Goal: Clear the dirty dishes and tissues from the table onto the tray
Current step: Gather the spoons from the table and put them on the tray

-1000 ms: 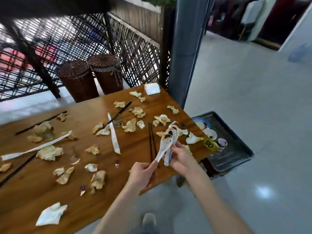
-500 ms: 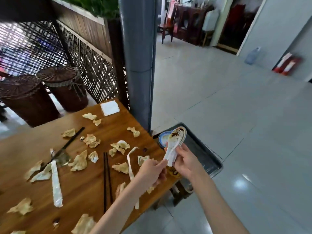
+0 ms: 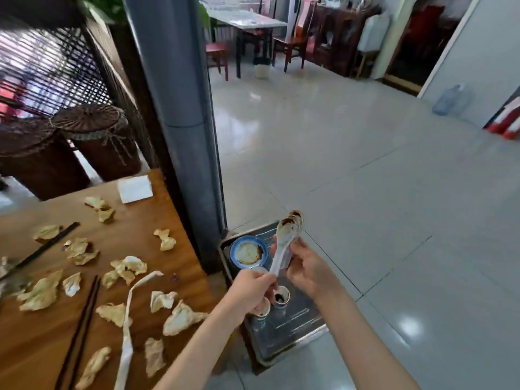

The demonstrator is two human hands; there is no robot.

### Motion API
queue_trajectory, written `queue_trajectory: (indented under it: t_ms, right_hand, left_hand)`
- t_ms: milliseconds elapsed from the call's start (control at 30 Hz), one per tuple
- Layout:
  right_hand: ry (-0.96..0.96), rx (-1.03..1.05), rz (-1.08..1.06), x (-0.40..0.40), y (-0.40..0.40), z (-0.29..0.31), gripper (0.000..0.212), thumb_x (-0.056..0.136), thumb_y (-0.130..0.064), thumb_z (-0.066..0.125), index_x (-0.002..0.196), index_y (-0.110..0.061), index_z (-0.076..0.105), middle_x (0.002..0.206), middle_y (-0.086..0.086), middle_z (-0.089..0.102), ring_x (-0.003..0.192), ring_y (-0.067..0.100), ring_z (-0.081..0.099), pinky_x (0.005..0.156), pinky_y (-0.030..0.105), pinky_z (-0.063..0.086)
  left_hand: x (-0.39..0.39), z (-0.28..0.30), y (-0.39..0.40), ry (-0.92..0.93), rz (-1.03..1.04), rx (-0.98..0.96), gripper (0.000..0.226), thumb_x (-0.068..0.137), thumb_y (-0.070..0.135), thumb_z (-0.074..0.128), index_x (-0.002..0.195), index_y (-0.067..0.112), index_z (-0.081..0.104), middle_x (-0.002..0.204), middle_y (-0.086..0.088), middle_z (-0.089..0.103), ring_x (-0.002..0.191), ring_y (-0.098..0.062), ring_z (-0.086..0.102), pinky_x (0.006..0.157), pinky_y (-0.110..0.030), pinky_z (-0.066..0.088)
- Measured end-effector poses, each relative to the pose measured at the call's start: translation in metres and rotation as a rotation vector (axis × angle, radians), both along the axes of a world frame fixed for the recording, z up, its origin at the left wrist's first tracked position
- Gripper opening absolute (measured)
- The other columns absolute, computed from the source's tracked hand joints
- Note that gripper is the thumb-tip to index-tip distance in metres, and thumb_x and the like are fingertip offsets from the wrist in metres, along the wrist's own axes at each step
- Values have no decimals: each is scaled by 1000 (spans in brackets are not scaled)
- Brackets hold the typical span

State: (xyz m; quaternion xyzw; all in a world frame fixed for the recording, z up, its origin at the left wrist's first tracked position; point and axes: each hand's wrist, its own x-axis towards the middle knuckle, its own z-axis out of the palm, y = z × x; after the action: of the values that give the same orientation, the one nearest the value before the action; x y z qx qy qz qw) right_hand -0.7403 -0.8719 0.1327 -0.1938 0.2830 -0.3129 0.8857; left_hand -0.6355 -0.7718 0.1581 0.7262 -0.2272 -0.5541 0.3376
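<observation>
- The right hand [image 3: 308,267] gripped a stack of sauce-stained white ceramic spoons [image 3: 285,237] above the dark metal tray [image 3: 284,337], right of the wooden bench [image 3: 42,330].
- The left hand [image 3: 250,291] pinched the handle end of the nearest spoon.
- Crumpled stained tissues [image 3: 183,319] littered the bench.

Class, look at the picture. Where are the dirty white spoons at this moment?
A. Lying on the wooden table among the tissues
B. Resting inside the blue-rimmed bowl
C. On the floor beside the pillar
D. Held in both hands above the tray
D: the left hand and the right hand both hold the stacked spoons by their handles, raised over the tray, not in the blue-rimmed bowl.
</observation>
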Motion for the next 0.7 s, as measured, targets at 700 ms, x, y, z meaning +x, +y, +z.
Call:
queue_trajectory:
  t_ms: [700]
  right_hand:
    - [339, -21, 177, 6, -146, -41, 15, 96, -7, 45, 107, -11, 53, 88, 10, 57, 75, 20, 52, 74, 35, 47]
  left_hand:
    - [-23, -51, -108, 81, 245, -6, 27, 93, 31, 56, 85, 10, 71, 55, -2, 55, 34, -6, 33, 37, -17, 27]
